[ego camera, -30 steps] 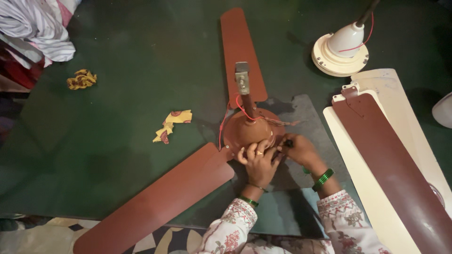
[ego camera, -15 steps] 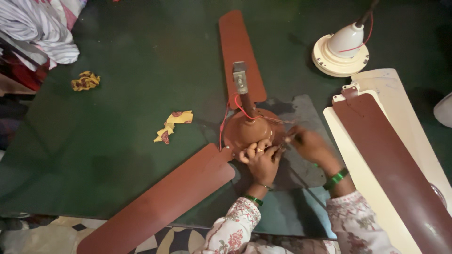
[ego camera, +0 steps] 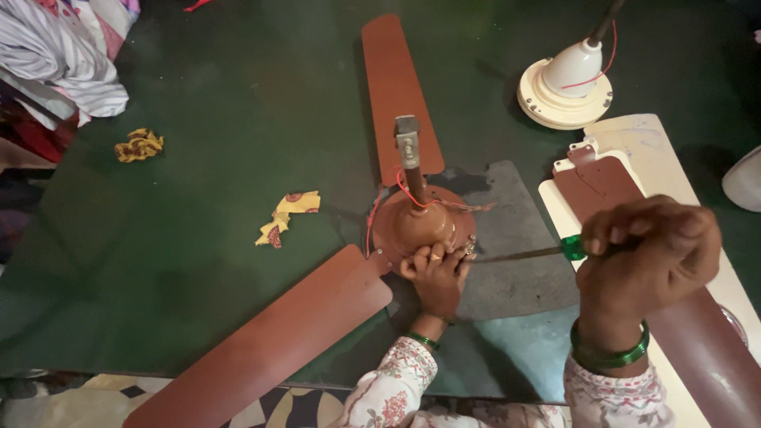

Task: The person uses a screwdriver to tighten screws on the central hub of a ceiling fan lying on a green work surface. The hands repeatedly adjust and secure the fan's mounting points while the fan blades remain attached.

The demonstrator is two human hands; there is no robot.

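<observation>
Brown ceiling fan (ego camera: 420, 226) lying on a green floor, domed motor housing facing up, short rod standing upright from its middle, two blades attached. Green-handled screwdriver (ego camera: 547, 252), thin shaft seemingly touching the housing's edge.

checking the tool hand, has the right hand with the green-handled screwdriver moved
Yes. The right hand has drawn back rightward from the brown ceiling fan motor hub, over the loose brown blade.
</observation>
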